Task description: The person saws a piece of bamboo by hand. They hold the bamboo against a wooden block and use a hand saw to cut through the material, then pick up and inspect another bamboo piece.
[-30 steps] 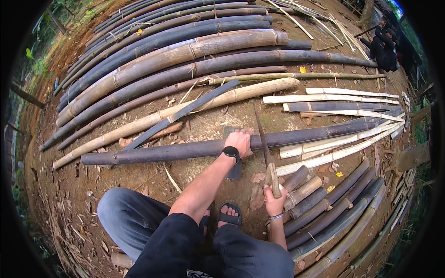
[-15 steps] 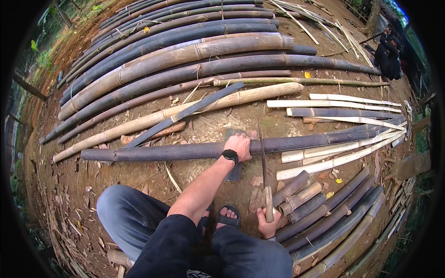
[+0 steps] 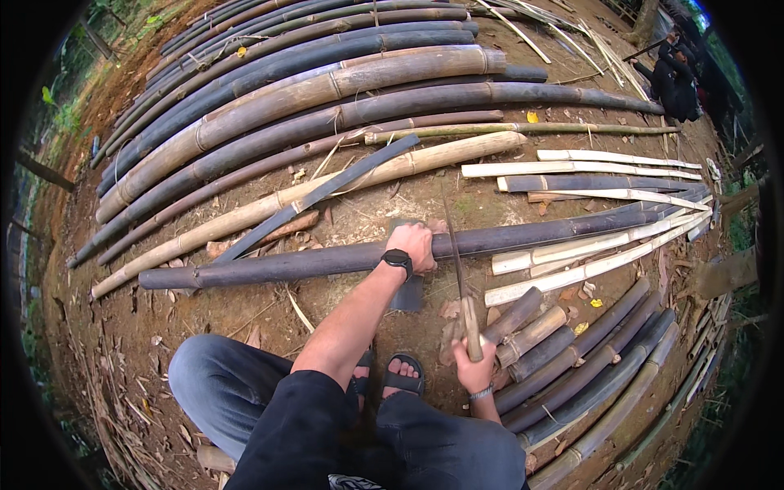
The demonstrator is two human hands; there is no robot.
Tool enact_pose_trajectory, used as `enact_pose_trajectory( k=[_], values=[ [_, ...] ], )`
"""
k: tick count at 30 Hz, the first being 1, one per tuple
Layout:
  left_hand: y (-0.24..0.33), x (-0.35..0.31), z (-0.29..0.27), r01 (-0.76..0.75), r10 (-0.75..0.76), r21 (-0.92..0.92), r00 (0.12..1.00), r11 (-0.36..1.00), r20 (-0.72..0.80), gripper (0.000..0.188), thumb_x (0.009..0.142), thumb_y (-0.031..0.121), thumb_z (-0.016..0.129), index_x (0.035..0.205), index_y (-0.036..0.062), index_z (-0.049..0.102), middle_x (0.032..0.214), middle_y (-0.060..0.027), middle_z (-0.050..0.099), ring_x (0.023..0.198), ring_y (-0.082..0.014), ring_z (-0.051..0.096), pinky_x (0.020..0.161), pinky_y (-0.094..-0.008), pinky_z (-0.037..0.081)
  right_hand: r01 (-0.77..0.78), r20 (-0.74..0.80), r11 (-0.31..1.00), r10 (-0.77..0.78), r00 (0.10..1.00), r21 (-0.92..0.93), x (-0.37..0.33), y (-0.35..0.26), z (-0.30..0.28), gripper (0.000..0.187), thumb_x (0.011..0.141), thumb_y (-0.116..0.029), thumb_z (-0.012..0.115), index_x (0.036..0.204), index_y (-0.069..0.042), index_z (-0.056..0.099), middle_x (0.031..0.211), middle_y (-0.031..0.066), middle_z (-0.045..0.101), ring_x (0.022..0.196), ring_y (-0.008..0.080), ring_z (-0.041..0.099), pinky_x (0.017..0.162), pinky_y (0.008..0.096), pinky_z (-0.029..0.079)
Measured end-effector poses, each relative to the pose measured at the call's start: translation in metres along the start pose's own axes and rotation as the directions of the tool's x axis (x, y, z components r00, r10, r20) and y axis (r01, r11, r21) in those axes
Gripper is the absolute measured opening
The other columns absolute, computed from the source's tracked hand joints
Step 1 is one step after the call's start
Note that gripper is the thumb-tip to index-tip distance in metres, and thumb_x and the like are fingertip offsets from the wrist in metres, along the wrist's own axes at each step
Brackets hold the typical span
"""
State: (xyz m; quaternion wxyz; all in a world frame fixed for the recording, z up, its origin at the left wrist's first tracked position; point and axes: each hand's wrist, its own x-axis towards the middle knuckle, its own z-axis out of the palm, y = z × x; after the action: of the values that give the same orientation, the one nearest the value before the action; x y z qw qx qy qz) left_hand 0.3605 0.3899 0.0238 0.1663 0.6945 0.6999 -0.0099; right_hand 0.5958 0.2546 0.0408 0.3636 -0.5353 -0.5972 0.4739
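Note:
A long dark bamboo pole [image 3: 310, 263] lies crosswise in front of me, over a flat dark piece [image 3: 406, 296] on the ground. My left hand [image 3: 415, 245], with a black watch at its wrist, is closed over the pole near its middle. Just right of it, a long narrow saw blade [image 3: 454, 253] crosses the pole, seen nearly edge-on. My right hand [image 3: 475, 367] grips the saw's straight wooden handle [image 3: 471, 328] on the near side of the pole. Whether the blade has cut into the bamboo, I cannot tell.
Beyond lie many thick bamboo poles [image 3: 269, 139] side by side. Pale split strips [image 3: 563, 273] fan out at right. Short cut bamboo lengths [image 3: 535, 335] rest beside my right hand. A dark slat [image 3: 318, 200] leans across a tan pole. Someone in dark clothes [image 3: 676, 77] is far right.
My right hand and the saw have moved a little away from me across the pole. My left hand keeps its hold. The whole view has shifted slightly.

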Motion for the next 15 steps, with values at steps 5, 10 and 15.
enact_pose_trajectory(
  k=[5,10,15],
  values=[
    [0.002,0.000,0.007,-0.005,0.005,0.021,0.999,1.000,-0.032,0.044,0.065,0.039,0.076,0.088,0.0020,0.074,0.103,-0.0168,0.070,0.096,-0.0311,0.069,0.083,-0.0383,0.057,-0.088,-0.065,0.993,0.094,0.993,0.082,0.004,-0.011,0.012,0.032,0.084,-0.008,0.070,0.060,-0.003,0.049,0.052,-0.0023,0.048,0.047,0.0061,0.042,0.044,0.0292,0.033],
    [-0.003,0.001,-0.010,0.037,-0.036,-0.023,0.997,0.999,0.069,0.042,0.064,0.039,0.075,0.085,0.0024,0.074,0.100,-0.0171,0.072,0.095,-0.0304,0.070,0.081,-0.0380,0.057,0.032,-0.034,0.999,-0.031,0.999,0.015,-0.016,-0.007,0.003,0.031,0.086,-0.006,0.068,0.060,-0.003,0.050,0.052,-0.0022,0.048,0.047,0.0068,0.043,0.045,0.0296,0.033],
    [0.007,0.004,0.002,-0.016,0.016,0.003,0.999,1.000,-0.029,0.044,0.065,0.041,0.077,0.086,0.0022,0.074,0.102,-0.0172,0.071,0.096,-0.0295,0.070,0.082,-0.0388,0.057,-0.209,-0.041,0.969,0.216,0.976,0.131,0.026,-0.004,0.000,0.028,0.082,-0.005,0.069,0.061,-0.002,0.052,0.053,-0.0009,0.050,0.050,0.0082,0.046,0.048,0.0294,0.037]
  ],
)
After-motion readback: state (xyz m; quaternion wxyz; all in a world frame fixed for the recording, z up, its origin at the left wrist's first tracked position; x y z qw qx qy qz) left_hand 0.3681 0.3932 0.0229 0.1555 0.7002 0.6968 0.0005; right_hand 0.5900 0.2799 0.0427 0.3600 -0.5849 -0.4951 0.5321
